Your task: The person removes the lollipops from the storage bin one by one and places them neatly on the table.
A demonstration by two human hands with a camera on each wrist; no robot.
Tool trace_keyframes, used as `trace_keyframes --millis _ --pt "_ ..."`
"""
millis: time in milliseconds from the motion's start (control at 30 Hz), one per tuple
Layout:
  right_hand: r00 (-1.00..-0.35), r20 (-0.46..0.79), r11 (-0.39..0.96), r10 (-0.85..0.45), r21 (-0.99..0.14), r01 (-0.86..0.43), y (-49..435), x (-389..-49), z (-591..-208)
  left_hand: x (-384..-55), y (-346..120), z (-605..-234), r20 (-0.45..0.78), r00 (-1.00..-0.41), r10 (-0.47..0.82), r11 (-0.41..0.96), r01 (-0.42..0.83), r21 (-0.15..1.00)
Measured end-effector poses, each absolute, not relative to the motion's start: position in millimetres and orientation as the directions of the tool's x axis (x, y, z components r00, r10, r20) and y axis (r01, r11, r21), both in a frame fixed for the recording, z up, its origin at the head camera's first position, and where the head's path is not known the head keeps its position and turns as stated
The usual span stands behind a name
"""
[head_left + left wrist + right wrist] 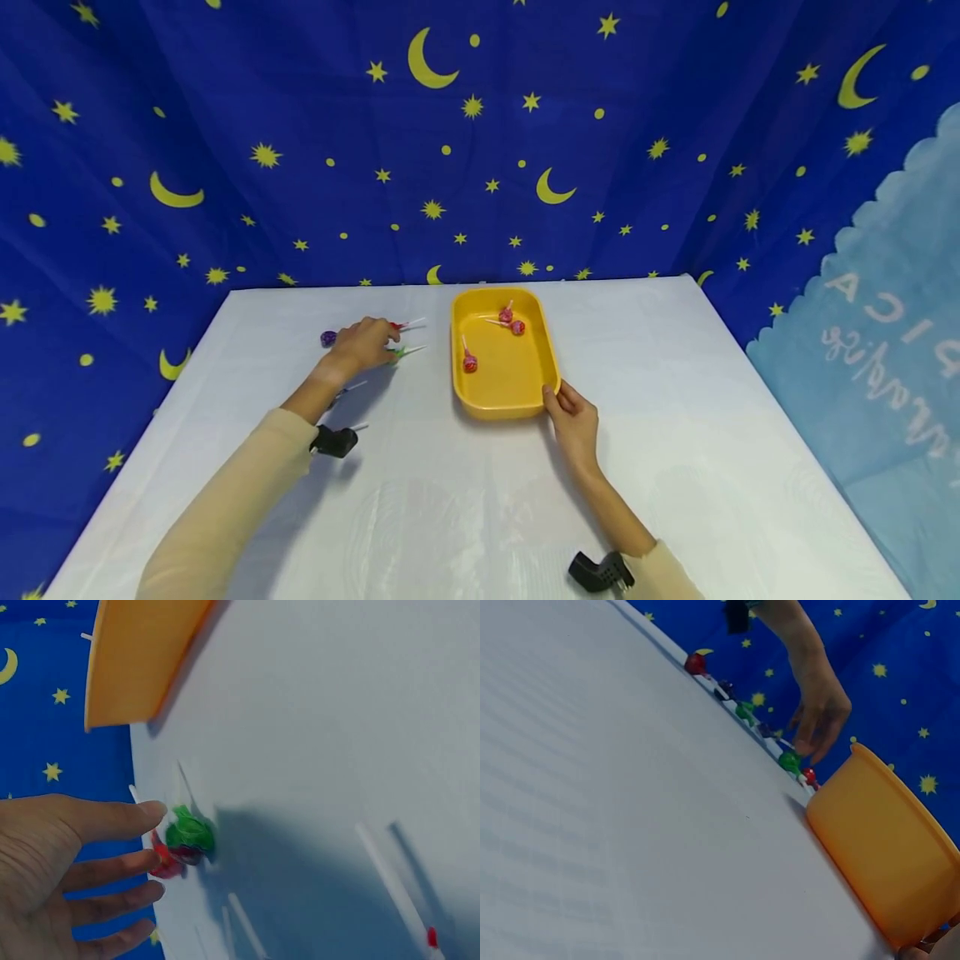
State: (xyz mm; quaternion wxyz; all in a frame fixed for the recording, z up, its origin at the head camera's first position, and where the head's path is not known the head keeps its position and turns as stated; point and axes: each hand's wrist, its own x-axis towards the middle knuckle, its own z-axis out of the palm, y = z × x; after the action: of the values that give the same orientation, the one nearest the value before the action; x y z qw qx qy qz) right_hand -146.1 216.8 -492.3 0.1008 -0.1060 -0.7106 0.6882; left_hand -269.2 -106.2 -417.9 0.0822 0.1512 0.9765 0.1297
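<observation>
My left hand [365, 343] reaches over the lollipops on the left part of the table. In the left wrist view its thumb and fingers are extended and spread, fingertips right at a red lollipop [165, 859] and a green lollipop [189, 834]. Behind the hand lies a purple lollipop [328, 338]. My right hand [576, 421] grips the near right corner of a yellow tray [502, 412], thumb over the rim. Inside the tray are three pinkish-red lollipops, one [470, 363] at the left and two together toward the far right.
More lollipops lie in a row nearer me, partly hidden by the left forearm; a red one [695, 664] ends the row in the right wrist view. A white cloth covers the table [465, 500]. A blue star-patterned curtain [360, 167] hangs behind it.
</observation>
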Motion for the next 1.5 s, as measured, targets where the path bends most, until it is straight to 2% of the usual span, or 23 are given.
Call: trace_keyframes --millis 133,300,433,667,767,967,1133,1367,1500 --pt "-0.956 -0.003 0.037 0.294 -0.999 0.014 217 -147 -493 -268 -97 -413 -0.067 -0.95 0.306 0.921 0.278 0.274" --pt "-0.954 0.001 0.045 0.299 -0.999 0.013 218 -148 -495 -265 -74 -403 -0.005 -0.974 0.227 0.927 0.214 0.308" --pt "-0.955 0.002 0.042 0.298 -0.999 0.011 218 -148 -495 -266 -58 -398 -0.013 -0.977 0.214 0.913 0.196 0.357" --pt "-0.957 -0.005 0.029 0.289 -0.999 0.014 217 -149 -494 -264 -45 -397 -0.015 -0.979 0.201 0.917 0.183 0.353" --pt "-0.957 0.001 0.035 0.29 -0.999 0.009 217 -149 -494 -263 -38 -396 -0.006 -0.975 0.222 0.904 0.204 0.375" --pt "-0.95 0.002 0.043 0.311 -0.999 0.012 217 -148 -495 -264 -13 -392 0.06 -0.94 0.336 0.845 0.33 0.422" --pt "-0.95 -0.008 0.043 0.313 -0.999 0.022 215 -148 -495 -263 10 -395 0.055 -0.922 0.382 0.854 0.376 0.359" --pt "-0.954 0.015 0.062 0.301 -0.998 0.004 216 -148 -494 -262 32 -402 -0.147 -0.897 0.417 0.892 0.373 0.256" --pt "-0.954 0.016 0.055 0.3 -0.998 0.0 216 -149 -494 -263 38 -404 -0.18 -0.884 0.43 0.901 0.408 0.149"
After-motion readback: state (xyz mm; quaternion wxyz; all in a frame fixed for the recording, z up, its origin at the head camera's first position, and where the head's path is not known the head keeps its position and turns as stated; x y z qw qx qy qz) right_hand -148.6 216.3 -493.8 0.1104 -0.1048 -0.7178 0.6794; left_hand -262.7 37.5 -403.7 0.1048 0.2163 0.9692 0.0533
